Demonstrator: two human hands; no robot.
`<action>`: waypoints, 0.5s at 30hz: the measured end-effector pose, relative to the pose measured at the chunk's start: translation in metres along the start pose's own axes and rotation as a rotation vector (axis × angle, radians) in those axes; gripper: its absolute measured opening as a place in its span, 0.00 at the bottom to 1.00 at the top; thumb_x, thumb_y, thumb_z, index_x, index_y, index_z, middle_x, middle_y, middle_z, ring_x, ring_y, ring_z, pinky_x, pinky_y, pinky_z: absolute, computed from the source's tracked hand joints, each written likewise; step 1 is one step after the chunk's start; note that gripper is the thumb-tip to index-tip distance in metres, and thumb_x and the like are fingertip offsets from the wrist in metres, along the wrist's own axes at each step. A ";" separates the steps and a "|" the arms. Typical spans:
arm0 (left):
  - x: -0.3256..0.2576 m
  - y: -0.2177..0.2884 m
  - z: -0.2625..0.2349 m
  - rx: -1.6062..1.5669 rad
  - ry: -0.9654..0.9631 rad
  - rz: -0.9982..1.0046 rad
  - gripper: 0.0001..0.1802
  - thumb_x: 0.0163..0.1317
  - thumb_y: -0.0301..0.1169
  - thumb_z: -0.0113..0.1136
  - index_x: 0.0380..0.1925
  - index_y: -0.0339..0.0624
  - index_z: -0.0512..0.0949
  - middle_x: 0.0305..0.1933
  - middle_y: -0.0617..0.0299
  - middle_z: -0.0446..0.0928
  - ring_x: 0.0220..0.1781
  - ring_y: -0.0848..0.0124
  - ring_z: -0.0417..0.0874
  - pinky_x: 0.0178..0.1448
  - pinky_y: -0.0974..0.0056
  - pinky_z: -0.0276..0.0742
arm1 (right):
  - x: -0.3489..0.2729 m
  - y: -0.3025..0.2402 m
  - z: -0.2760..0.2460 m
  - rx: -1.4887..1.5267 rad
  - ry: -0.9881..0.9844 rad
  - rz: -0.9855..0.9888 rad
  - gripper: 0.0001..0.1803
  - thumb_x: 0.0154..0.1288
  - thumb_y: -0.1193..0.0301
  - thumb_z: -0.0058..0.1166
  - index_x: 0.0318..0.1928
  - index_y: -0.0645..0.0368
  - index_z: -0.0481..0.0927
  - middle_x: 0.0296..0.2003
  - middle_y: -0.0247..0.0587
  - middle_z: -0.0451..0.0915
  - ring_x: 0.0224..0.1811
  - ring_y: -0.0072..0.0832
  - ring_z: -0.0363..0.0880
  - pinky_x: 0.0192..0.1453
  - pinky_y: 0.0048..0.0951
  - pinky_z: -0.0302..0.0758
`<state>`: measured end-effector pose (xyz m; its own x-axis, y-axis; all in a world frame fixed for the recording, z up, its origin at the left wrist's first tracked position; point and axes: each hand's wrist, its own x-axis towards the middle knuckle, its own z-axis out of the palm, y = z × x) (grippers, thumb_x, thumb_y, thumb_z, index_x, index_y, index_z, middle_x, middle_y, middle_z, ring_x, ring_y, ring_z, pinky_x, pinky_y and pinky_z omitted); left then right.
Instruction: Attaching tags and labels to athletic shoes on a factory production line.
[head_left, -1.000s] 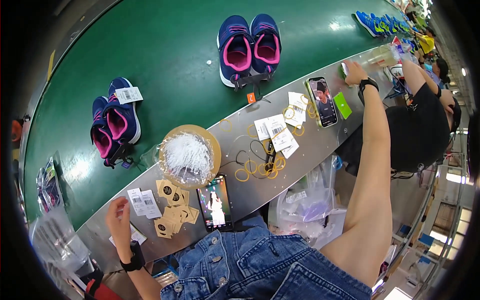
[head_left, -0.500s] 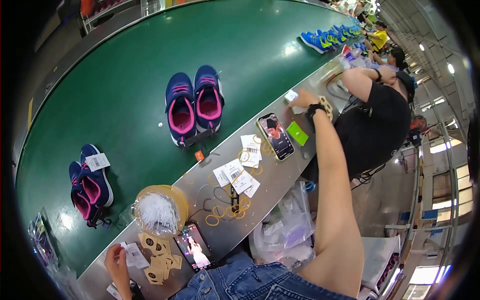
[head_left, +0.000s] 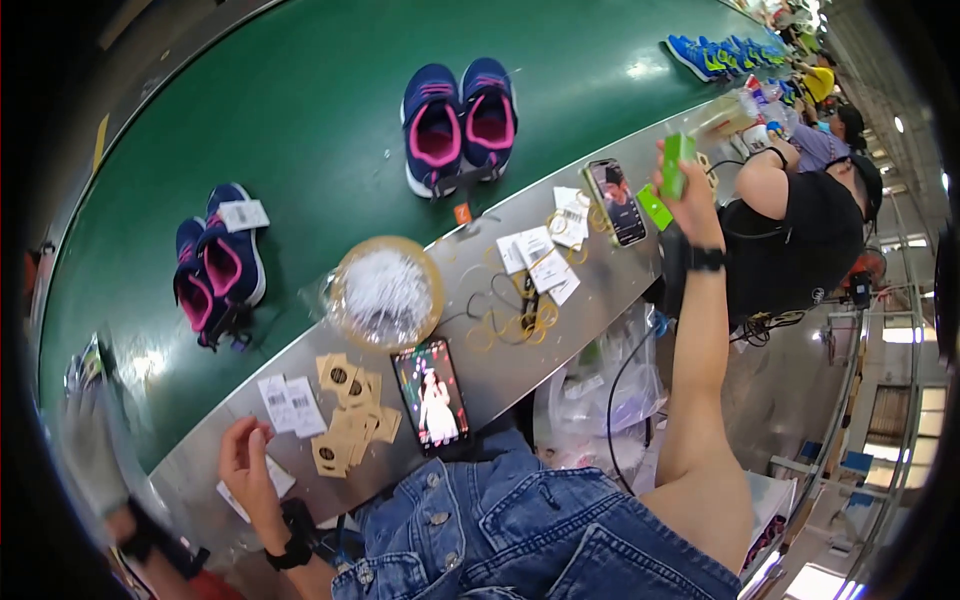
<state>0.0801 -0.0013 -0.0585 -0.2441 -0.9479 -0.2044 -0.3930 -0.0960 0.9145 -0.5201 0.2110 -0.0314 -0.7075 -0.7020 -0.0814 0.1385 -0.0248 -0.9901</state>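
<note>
My right hand (head_left: pixel 690 205) is raised beyond the worktop's right part, its fingers closed around a small green box (head_left: pixel 677 165). Just below it lies a flat bright-green packet (head_left: pixel 655 207) beside a phone (head_left: pixel 617 203). My left hand (head_left: pixel 245 465) hovers over the near-left metal worktop, its fingers loosely bent and a little apart from the thumb, with nothing visible in them. Two white label tags (head_left: pixel 290 405) lie just past its fingertips, and another white tag (head_left: pixel 275 480) is partly under it. Brown card tags (head_left: pixel 355 410) lie to its right, next to a second phone (head_left: pixel 430 395).
Navy-pink sneakers stand as a middle pair (head_left: pixel 435 110) and a left pair (head_left: pixel 255 270) on the green belt (head_left: pixel 330 130). A tape roll (head_left: pixel 430 270) holds a bag of white strings. A co-worker's gloved hand (head_left: pixel 95 440) is at far left; another person (head_left: pixel 775 240) sits right.
My right hand has picked up the green box and lifted it. My left hand has come away from the white tags. A gloved hand has entered at left. The whole view has shifted.
</note>
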 end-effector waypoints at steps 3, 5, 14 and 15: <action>-0.022 0.026 0.019 -0.214 -0.231 0.084 0.10 0.59 0.21 0.53 0.41 0.31 0.74 0.37 0.56 0.77 0.39 0.71 0.78 0.47 0.67 0.74 | -0.097 -0.027 0.086 -0.364 -0.205 0.115 0.32 0.59 0.58 0.52 0.60 0.64 0.64 0.39 0.32 0.73 0.35 0.18 0.73 0.37 0.22 0.71; -0.031 0.036 0.026 -0.290 -0.475 0.126 0.13 0.56 0.24 0.57 0.43 0.31 0.74 0.37 0.54 0.78 0.40 0.68 0.79 0.49 0.64 0.73 | -0.144 -0.025 0.130 -0.111 -0.675 0.256 0.38 0.54 0.58 0.56 0.62 0.66 0.61 0.45 0.37 0.72 0.43 0.23 0.74 0.45 0.24 0.70; -0.047 0.017 0.069 -0.843 -0.652 -0.137 0.32 0.56 0.34 0.63 0.59 0.36 0.63 0.55 0.55 0.69 0.57 0.68 0.71 0.59 0.65 0.68 | -0.233 0.056 0.345 -0.736 -0.790 -0.354 0.51 0.48 0.66 0.60 0.67 0.66 0.44 0.51 0.61 0.63 0.50 0.54 0.70 0.48 0.40 0.74; -0.052 0.011 0.064 -0.890 -0.676 -0.246 0.28 0.59 0.35 0.61 0.57 0.36 0.65 0.54 0.56 0.71 0.56 0.68 0.72 0.59 0.65 0.69 | -0.242 0.060 0.354 -0.787 -0.788 -0.334 0.51 0.47 0.66 0.60 0.67 0.66 0.44 0.51 0.60 0.64 0.50 0.53 0.70 0.45 0.41 0.75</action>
<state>0.0319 0.0663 -0.0606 -0.7803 -0.5421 -0.3119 0.2050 -0.6928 0.6914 -0.0956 0.1276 -0.0303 0.0381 -0.9991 0.0171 -0.6378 -0.0375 -0.7693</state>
